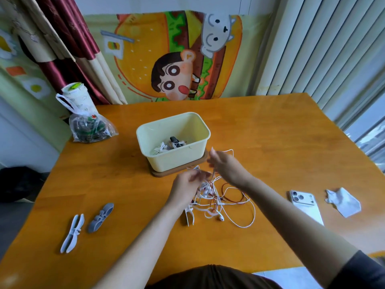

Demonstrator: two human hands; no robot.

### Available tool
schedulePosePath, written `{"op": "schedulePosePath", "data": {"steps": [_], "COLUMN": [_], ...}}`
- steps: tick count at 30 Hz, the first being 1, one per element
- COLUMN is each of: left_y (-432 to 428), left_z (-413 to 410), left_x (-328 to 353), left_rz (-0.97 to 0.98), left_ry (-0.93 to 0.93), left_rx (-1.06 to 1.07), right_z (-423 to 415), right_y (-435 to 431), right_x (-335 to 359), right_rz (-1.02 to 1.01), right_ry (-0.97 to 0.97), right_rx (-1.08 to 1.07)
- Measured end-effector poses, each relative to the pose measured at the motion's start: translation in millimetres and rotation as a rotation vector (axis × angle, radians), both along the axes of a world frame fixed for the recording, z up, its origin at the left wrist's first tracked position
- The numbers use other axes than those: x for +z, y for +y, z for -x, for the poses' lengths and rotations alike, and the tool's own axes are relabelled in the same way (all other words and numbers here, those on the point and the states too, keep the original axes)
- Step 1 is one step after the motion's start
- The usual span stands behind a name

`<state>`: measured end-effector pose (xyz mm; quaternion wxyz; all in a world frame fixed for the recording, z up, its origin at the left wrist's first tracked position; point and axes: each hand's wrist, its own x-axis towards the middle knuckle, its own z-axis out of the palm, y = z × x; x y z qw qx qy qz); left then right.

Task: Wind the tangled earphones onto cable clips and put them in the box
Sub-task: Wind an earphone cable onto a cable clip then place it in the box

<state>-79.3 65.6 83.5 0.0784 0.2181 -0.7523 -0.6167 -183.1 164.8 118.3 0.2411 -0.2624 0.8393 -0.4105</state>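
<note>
Both hands work just in front of the cream box (177,160): the right hand (224,164) pinches a white cord (228,150) above the tangled earphones (218,202), and the left hand (186,183) pinches other strands. Untangling seems the step in hand; next, one set must come free for winding. The box holds a few wound earphones (170,144), and two spare cable clips (73,232) lie well to its front-left.

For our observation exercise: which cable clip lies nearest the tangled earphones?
The white clip at the tangle's left edge; the grey clip and pale clip lie far left.
</note>
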Motion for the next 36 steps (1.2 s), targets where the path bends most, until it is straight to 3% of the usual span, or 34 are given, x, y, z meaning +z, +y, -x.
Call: {"op": "schedulePosePath", "data": {"steps": [5, 11, 16, 22, 31, 36], "left_y": [-8.3, -11.2, -13.1, -13.4, -14.0, -17.3], "left_z": [2.1, 2.4, -1.6, -8.0, -8.7, -6.4], "left_x": [18.0, 31.6, 26.6, 24.7, 21.9, 14.0], "left_rz": [-0.043, -0.094, -0.112, -0.083, -0.122, -0.081], "left_ry": [0.117, 0.188, 0.131, 0.138, 0.041, -0.054], "left_rx": [0.107, 0.157, 0.133, 0.174, 0.158, 0.205], "right_z": [-23.7, -28.1, -20.9, -22.7, -19.1, -19.9], "right_y": [0.7, 5.0, 4.0, 3.1, 4.7, 2.6], "right_x": [-16.1, -16.4, -16.9, -16.2, -7.1, -9.8], "right_rz": [0.149, 0.075, 0.082, 0.130, 0.070, 0.092], "right_ry": [-0.077, 0.097, 0.224, 0.157, 0.299, 0.272], "right_rx": [0.040, 0.146, 0.020, 0.044, 0.038, -0.017]}}
